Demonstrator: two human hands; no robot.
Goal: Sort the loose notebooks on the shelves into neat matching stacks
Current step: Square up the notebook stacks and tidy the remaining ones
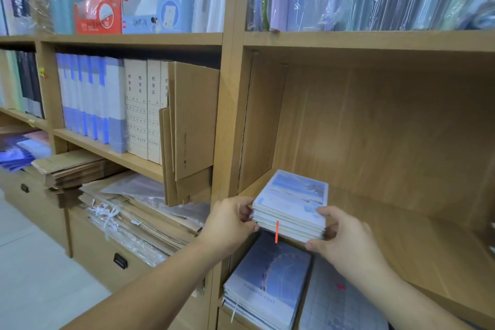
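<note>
A small stack of notebooks sits at the front lip of a wooden shelf, at about 5 o'clock in the view. The left hand pinches its edge from 9 o'clock. The right hand clamps its near corner from 4 o'clock, thumb on top. A red ribbon hangs from the stack. At 6 o'clock below lies a second pile with a Ferris-wheel cover.

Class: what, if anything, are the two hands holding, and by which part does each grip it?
A small stack of notebooks: the left hand pinches its left edge, the right hand its front-right corner.
</note>
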